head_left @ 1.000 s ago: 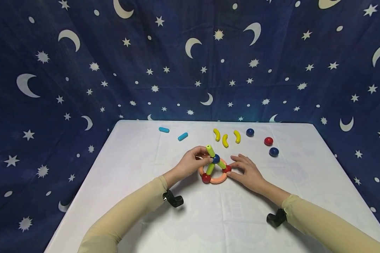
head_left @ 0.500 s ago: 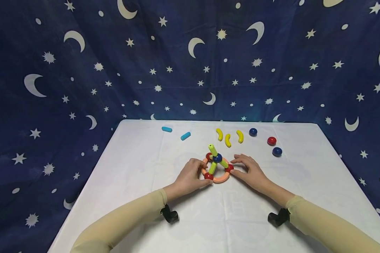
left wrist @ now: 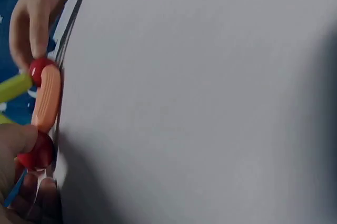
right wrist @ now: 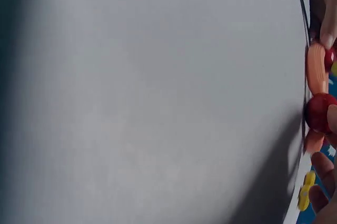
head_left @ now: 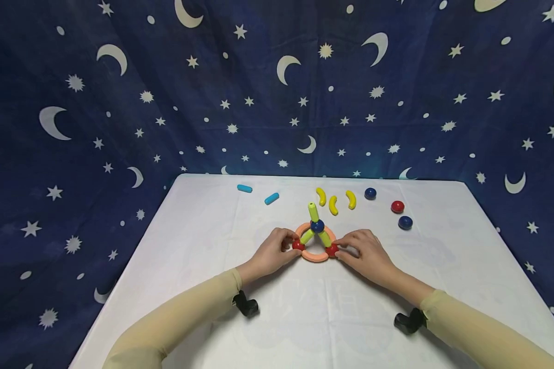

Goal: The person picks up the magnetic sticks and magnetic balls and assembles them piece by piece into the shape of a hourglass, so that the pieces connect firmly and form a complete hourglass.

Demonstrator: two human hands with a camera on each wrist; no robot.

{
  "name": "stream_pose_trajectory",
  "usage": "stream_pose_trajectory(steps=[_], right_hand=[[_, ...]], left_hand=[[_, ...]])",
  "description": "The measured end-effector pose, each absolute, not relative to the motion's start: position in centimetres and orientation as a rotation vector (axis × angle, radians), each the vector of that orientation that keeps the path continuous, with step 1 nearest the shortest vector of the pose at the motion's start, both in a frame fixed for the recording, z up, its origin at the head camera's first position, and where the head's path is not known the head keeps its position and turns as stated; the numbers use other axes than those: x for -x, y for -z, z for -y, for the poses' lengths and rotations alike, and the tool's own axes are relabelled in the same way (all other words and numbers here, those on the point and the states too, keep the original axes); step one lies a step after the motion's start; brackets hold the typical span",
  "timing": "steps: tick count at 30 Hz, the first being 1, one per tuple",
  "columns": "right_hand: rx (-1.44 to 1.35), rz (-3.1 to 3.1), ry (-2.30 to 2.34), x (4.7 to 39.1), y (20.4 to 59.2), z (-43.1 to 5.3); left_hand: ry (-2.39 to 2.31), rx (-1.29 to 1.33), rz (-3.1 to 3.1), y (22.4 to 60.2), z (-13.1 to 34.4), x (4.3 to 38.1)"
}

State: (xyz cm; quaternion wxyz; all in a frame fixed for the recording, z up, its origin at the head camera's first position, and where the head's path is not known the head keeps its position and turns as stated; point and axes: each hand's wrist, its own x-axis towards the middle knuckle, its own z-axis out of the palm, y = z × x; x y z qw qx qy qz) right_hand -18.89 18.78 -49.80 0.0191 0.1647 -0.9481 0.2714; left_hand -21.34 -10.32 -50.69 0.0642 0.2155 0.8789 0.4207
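Clearly, the fingers of both hands are curled in on one toy frame: the left hand pinches a red ball at the frame's 9 o'clock, thumb against it in the left wrist view, and the right hand pinches a second red ball at about 4 o'clock, taking the counter's far edge as 12. These balls sit in a peach ring of curved pieces, one of which runs between the two grips through 6 o'clock. From each held ball a lime stick slants inward and up to a blue ball over the ring, and a further lime stick stands on top, leaning slightly toward 11. Whether the ring rests on the cloth-covered white counter or is held just above it, I cannot tell. Farther out, two blue sticks lie between 10 and 11, three yellow curved pieces between 12 and 2, and a loose red ball sits between two loose blue balls from 2 toward 3. Beyond 12 hangs a dark blue curtain with pale moons and stars.
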Motion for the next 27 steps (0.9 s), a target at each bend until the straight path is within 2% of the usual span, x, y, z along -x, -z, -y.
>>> stream_pose_trajectory(steps=[8, 18, 22, 27], right_hand=[[-0.612, 2.951, -0.821, 16.5, 49.5, -17.0], [-0.794, 2.914, -0.689, 14.4, 50.0, -14.8], [-0.737, 2.863, -0.746, 14.4, 49.9, -14.8], [-0.463, 2.791, -0.954, 15.8, 49.7, -16.4]], left_hand=[[-1.314, -0.511, -2.594, 50.3, 10.6, 23.5], [-1.232, -0.598, -2.573, 49.9, 8.9, 25.8], [-1.221, -0.644, -2.545, 49.7, 8.2, 26.4], [-1.228, -0.667, -2.503, 49.7, 8.4, 27.0]])
